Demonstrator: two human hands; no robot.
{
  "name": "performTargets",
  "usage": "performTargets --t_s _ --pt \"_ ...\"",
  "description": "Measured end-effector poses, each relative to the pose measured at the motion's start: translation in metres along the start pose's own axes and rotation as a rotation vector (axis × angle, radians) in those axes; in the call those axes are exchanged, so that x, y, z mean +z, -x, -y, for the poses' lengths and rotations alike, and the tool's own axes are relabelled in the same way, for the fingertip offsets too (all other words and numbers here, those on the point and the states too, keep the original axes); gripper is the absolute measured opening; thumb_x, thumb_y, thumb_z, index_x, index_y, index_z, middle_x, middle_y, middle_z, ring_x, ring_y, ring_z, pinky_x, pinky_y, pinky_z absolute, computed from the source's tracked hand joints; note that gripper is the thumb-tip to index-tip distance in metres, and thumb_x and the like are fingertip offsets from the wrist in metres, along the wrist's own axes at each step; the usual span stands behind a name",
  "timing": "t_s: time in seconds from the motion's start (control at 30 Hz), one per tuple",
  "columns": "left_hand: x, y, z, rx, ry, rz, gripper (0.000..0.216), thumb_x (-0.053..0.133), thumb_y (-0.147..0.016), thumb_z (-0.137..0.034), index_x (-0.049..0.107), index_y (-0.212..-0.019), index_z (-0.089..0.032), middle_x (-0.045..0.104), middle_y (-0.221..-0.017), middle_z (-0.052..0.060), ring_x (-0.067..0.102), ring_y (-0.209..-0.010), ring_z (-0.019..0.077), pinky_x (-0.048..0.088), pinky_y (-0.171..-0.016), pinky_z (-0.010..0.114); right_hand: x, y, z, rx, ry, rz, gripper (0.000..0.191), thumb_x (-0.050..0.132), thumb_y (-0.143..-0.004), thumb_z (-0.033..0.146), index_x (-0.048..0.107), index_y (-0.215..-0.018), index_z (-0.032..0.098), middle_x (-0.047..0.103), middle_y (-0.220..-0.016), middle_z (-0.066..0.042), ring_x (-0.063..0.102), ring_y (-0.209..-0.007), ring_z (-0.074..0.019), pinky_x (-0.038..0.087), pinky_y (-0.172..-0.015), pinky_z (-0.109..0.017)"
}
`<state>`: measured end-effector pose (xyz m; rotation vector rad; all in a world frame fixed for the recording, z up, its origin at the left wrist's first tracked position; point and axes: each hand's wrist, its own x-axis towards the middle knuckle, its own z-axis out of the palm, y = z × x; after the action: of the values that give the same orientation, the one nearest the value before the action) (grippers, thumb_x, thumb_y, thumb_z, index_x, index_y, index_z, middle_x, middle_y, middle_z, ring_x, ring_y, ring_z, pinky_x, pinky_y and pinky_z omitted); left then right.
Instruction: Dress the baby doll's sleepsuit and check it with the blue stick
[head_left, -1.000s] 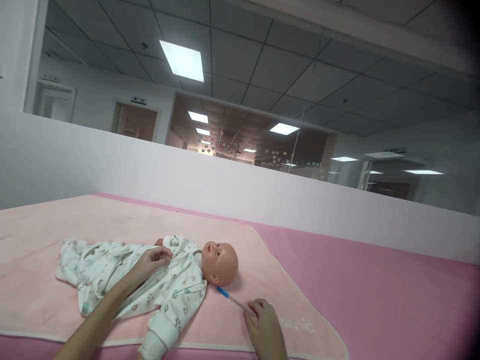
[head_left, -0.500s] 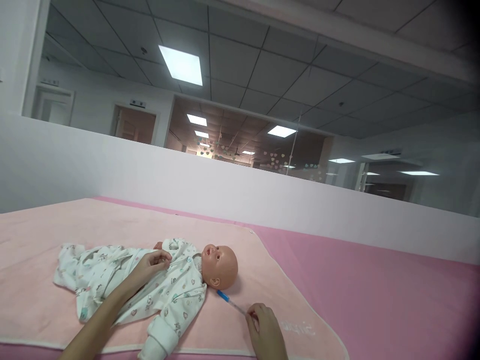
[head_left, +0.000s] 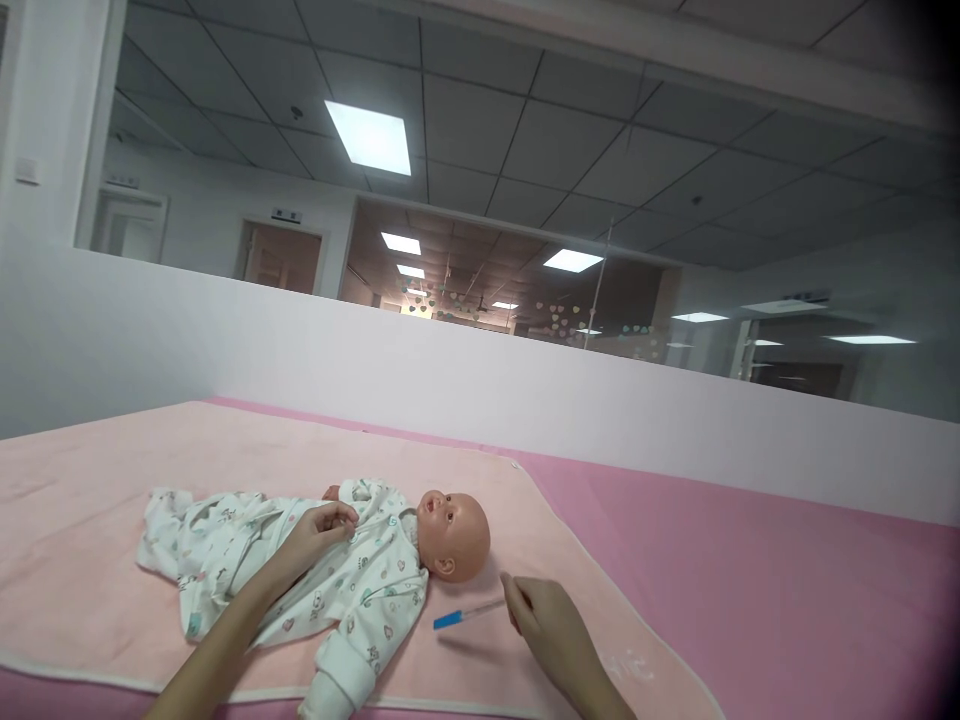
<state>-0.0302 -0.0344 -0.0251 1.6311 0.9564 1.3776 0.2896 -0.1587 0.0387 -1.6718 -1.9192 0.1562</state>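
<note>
A baby doll [head_left: 454, 535] lies on its back on a peach mat, head to the right, dressed in a white printed outfit [head_left: 300, 560]. My left hand [head_left: 326, 530] rests on the front of the doll's clothes. Its fingers are curled in, and whether they hold a fold of cloth or anything else is hidden. To the right of the doll's head, my right hand [head_left: 544, 615] is closed around one end of a thermometer [head_left: 457, 618], a thin clear stick with a blue tip. The blue tip points left, toward the doll's sleeve.
The peach mat [head_left: 420, 680] with a pale edge covers part of a pink surface [head_left: 735, 560]. Behind it runs a low white wall [head_left: 450, 370], and above that a wide window [head_left: 480, 130] shows ceiling lights and doorways.
My right hand has turned and risen slightly, swinging the thermometer so that its blue tip moved down, away from the doll's head. My left hand stays on the doll; the view has shifted slightly.
</note>
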Motion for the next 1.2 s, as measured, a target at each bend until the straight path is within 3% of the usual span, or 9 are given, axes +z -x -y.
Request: performTargets --t_s 0.17,0.3,0.4,0.47,0.57,0.67,0.87,1.03,1.2 --pt "0.000 -0.001 0.001 0.000 0.028 0.000 0.020 0.065 -0.066 -0.033 0.061 -0.076 -0.016 0.053 -0.061 -0.002 0.044 -0.059 0.0121 0.034 -0.055 0.022 -0.074 -0.039 0.047 -0.174 -0.517 0.026 0.056 0.042 -0.084 0.051 0.043 -0.039 0.017 0.044 -0.039 0.002 0.042 -0.042 -0.0083 0.036 -0.056 -0.022" --pt "0.001 0.002 -0.003 0.008 0.006 0.004 0.020 0.064 -0.068 -0.035 0.062 -0.076 -0.016 0.051 -0.062 -0.002 0.044 -0.059 0.0125 0.034 -0.055 0.022 -0.137 -0.075 0.071 -0.310 -1.153 -0.101 0.054 0.052 -0.079 0.051 0.025 -0.044 0.020 0.028 -0.037 0.007 0.034 -0.035 -0.0068 0.033 -0.043 -0.020" --pt "0.001 0.003 -0.004 0.004 0.001 0.013 0.020 0.063 -0.068 -0.036 0.062 -0.076 -0.017 0.050 -0.062 -0.003 0.043 -0.059 0.0122 0.033 -0.055 0.022 -0.165 -0.098 0.079 -0.489 -1.331 -0.179 0.054 0.049 -0.083 0.041 0.015 -0.048 0.018 0.018 -0.040 0.008 0.022 -0.035 -0.0048 0.026 -0.040 -0.017" --pt "0.001 0.003 -0.005 0.006 0.004 0.004 0.020 0.063 -0.068 -0.035 0.062 -0.076 -0.017 0.049 -0.061 -0.003 0.043 -0.058 0.0120 0.033 -0.055 0.022 -0.165 -0.113 0.077 -0.527 -1.215 -0.247 0.051 0.042 -0.086 0.039 0.012 -0.049 0.019 0.015 -0.041 0.008 0.020 -0.036 -0.0055 0.025 -0.041 -0.017" --pt "0.002 0.004 -0.006 0.010 -0.004 0.002 0.018 0.063 -0.068 -0.034 0.062 -0.075 -0.017 0.049 -0.061 -0.003 0.043 -0.059 0.0122 0.034 -0.055 0.022 -0.141 -0.137 0.067 -0.321 -0.743 -0.242 0.048 0.039 -0.085 0.039 0.018 -0.046 0.021 0.017 -0.037 0.008 0.023 -0.037 -0.0068 0.025 -0.042 -0.020" --pt "0.002 0.004 -0.009 0.012 -0.015 0.017 0.016 0.062 -0.068 -0.031 0.062 -0.074 -0.017 0.049 -0.062 -0.003 0.043 -0.060 0.0122 0.034 -0.055 0.022 -0.116 -0.154 0.055 -0.209 -0.556 -0.184 0.047 0.052 -0.077 0.031 0.026 -0.040 0.021 0.021 -0.033 0.008 0.024 -0.036 -0.0060 0.025 -0.043 -0.022" --pt "0.002 0.005 -0.013 0.021 -0.041 0.021 0.016 0.061 -0.066 -0.031 0.062 -0.074 -0.017 0.053 -0.065 -0.001 0.047 -0.063 0.0140 0.037 -0.058 0.024 -0.108 -0.160 0.047 -0.146 -0.779 -0.181 0.041 0.030 -0.085 0.036 0.018 -0.049 0.022 0.022 -0.040 0.008 0.027 -0.036 -0.0070 0.031 -0.044 -0.021" --pt "0.001 0.004 -0.012 0.015 -0.048 0.015 0.020 0.062 -0.065 -0.035 0.062 -0.074 -0.017 0.054 -0.066 0.000 0.047 -0.063 0.0147 0.037 -0.059 0.024 -0.085 -0.155 0.044 -0.099 -0.607 -0.085 0.042 0.050 -0.078 0.034 0.027 -0.045 0.022 0.024 -0.037 0.008 0.029 -0.035 -0.0056 0.031 -0.043 -0.019" --pt "0.000 0.003 -0.011 0.014 -0.064 0.017 0.021 0.063 -0.063 -0.036 0.062 -0.073 -0.017 0.055 -0.065 0.000 0.047 -0.062 0.0149 0.037 -0.058 0.025 -0.079 -0.156 0.039 -0.070 -0.701 -0.175 0.040 0.039 -0.082 0.042 0.026 -0.050 0.022 0.029 -0.040 0.007 0.034 -0.037 -0.0070 0.036 -0.044 -0.020"
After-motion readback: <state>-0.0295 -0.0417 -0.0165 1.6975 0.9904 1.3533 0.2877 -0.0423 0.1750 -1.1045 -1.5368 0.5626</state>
